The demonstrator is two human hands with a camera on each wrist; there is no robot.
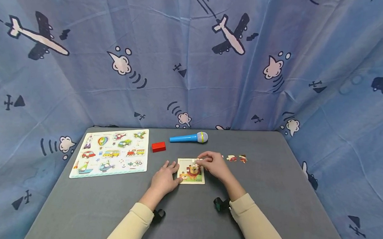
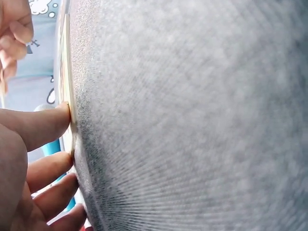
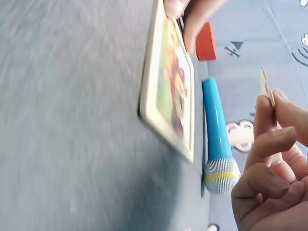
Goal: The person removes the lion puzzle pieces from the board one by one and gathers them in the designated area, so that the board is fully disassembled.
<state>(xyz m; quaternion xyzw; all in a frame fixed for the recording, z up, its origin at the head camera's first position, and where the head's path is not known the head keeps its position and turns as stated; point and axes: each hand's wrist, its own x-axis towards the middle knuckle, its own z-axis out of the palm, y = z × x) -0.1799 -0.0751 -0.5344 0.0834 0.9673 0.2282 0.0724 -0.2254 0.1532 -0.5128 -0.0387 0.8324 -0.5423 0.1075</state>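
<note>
The right hand pinches a piece over the puzzle; the left hand touches its left side.
Between right thumb and finger, the piece stands on edge, apart from the puzzle's upper right part; the left hand lies spread, thumb at the lower left corner. The puzzle, a lion picture in a pale frame, lies flat on the counter. Loose pieces lie right of the right hand. Beyond the puzzle are a blue mic and a red block; farther left, a vehicle board.
</note>
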